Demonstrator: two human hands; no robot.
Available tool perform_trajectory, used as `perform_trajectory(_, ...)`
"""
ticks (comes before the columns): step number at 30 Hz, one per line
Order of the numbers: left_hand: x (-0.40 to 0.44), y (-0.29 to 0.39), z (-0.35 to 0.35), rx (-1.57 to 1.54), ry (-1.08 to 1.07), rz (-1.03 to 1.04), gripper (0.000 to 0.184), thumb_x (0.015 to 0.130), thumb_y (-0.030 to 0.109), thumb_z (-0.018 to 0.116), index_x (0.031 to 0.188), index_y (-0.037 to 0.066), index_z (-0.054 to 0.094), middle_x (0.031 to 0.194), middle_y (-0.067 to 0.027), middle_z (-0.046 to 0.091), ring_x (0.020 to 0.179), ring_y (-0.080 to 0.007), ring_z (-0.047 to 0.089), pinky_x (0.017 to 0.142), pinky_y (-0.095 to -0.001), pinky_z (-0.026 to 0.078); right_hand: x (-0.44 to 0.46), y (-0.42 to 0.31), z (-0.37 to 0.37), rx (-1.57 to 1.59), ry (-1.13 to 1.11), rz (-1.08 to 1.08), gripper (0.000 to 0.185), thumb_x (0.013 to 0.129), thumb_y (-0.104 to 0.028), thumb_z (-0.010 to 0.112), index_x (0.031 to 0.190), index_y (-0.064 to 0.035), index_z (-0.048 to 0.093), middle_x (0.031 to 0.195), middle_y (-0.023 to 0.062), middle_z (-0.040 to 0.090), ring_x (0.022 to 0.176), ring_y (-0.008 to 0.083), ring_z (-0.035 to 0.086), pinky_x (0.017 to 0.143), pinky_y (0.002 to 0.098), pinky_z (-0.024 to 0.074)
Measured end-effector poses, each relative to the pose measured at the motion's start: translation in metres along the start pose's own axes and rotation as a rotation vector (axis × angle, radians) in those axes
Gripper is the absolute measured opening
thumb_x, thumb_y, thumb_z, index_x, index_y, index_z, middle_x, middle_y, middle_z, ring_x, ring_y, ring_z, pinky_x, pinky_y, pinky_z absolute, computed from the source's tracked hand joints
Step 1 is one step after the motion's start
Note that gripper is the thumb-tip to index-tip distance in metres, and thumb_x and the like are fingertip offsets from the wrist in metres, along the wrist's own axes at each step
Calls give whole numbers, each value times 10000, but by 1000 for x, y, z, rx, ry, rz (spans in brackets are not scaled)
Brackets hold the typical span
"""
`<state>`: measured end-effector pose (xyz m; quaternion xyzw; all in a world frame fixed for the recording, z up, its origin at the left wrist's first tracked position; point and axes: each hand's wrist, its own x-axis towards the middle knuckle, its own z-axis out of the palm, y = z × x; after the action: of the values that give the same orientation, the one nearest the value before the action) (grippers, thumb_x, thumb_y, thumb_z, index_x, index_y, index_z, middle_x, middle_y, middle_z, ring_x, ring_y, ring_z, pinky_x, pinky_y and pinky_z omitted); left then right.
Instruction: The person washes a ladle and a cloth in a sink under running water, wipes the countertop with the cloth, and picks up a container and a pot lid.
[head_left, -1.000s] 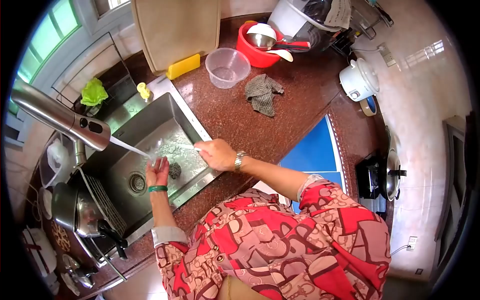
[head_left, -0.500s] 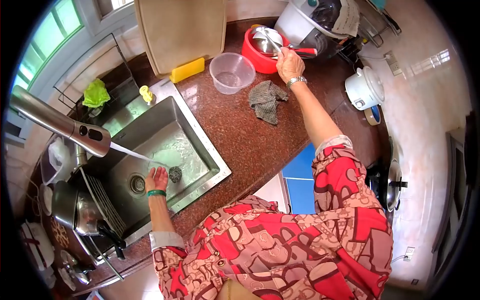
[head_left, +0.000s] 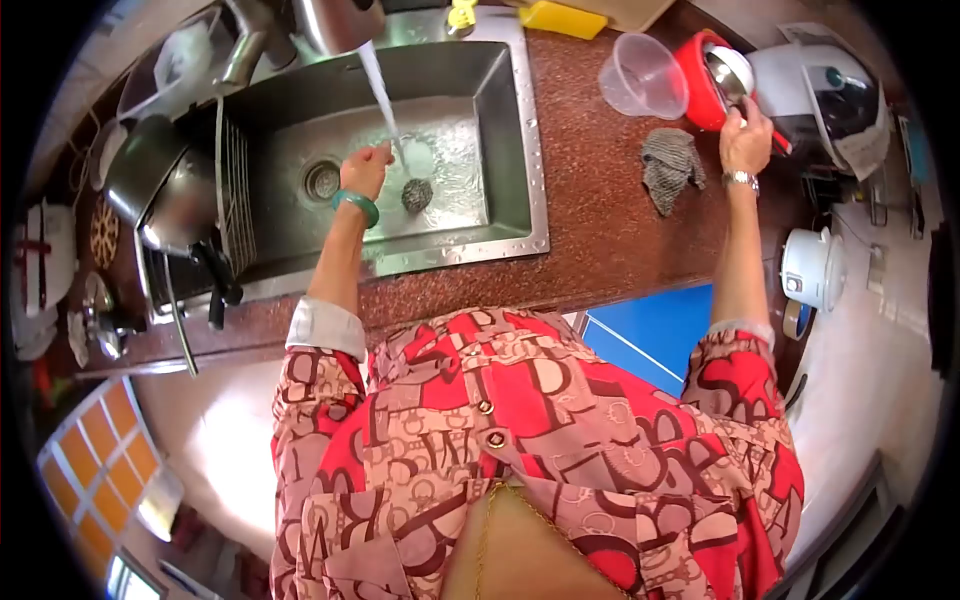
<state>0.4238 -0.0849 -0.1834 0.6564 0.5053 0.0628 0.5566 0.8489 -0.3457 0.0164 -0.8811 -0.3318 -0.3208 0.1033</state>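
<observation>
Head view: our left hand's (head_left: 366, 172) fingers curled beside the running water (head_left: 378, 85), full closure unclear; our right hand's (head_left: 746, 142) bent at the red basin (head_left: 700, 108), grip hidden. Both forearms crossed the countertop's (head_left: 590, 215) front edge. The scrubber (head_left: 417, 196) lay in the sink (head_left: 536, 190); the basin held metalware (head_left: 724, 74).

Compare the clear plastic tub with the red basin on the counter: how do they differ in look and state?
The clear tub is colorless and see-through; the red basin is solid red and opaque.
The red basin holds kitchenware, while only its own base shows inside the clear tub.
The right hand is at the red basin, whereas no hand is at the clear tub.
Both are open-topped and stand on the speckled counter.
</observation>
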Motion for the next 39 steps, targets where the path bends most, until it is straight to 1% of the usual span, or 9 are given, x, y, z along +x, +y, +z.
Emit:
perform_trajectory(3,-28,3,-14,565,343,242,409,762,376,559,1068,105,550,998,-174,573,904,-319,559,774,-410,439,-19,-81,-29,609,-110,32,192,784,-160,546,941,-89,630,843,147,615,777,259,596,688,351,471)
perform_trajectory(7,-52,14,-47,612,119,112,381,764,368,551,1039,105,566,1044,-141,580,991,-305,534,821,-421,416,-86,-195,-22,889,-727,-438,205,788,-126,571,985,-100,623,834,68,639,658,148,595,622,269,495)
perform_trajectory(8,-58,14,-50,597,118,98,357,768,351,550,1030,110,568,1031,-137,586,978,-319,538,811,-427,418,-99,-225,-23,723,-1086,-461,231,769,-180,583,989,-120,620,861,110,633,705,199,604,658,300,494)
perform_trajectory(13,-100,1,-71,595,180,119,316,785,332,541,1008,111,570,1008,-130,598,954,-321,550,792,-438,419,-181,-319,51,413,-1455,-910,478,721,-141,571,1185,-142,455,986,185,581,906,336,572,760,407,462)
perform_trajectory(18,-130,-8,-76,441,229,52,302,778,299,560,989,84,583,966,-160,603,899,-334,567,767,-405,439,-226,-338,97,344,-1407,-1070,384,701,-136,534,1083,-94,521,986,199,581,913,337,573,766,414,461)
perform_trajectory(21,-136,-12,-79,360,248,50,292,776,285,562,968,67,593,923,-175,610,869,-332,578,745,-391,446,-241,-328,130,672,-1226,-545,190,698,-120,552,864,-55,616,819,169,628,816,273,619,714,373,491)
perform_trajectory(23,-137,-12,-76,331,277,78,290,775,281,562,958,59,597,903,-181,612,856,-328,583,734,-385,449,-217,-320,131,901,-1587,58,130,702,-111,597,810,-40,612,682,105,624,608,187,618,519,305,489)
perform_trajectory(26,-129,-19,-68,255,336,151,291,773,278,571,955,53,595,877,-184,613,834,-310,592,724,-374,453,-177,-309,91,1054,-1685,309,96,746,-126,614,762,-38,576,652,70,608,449,82,498,345,208,328)
perform_trajectory(39,-71,20,7,56,295,189,320,736,191,639,967,-21,575,785,-139,626,673,-201,618,611,-309,494,-180,-323,54,1713,-1769,911,131,820,-179,568,858,-66,512,663,34,549,477,58,419,392,185,272)
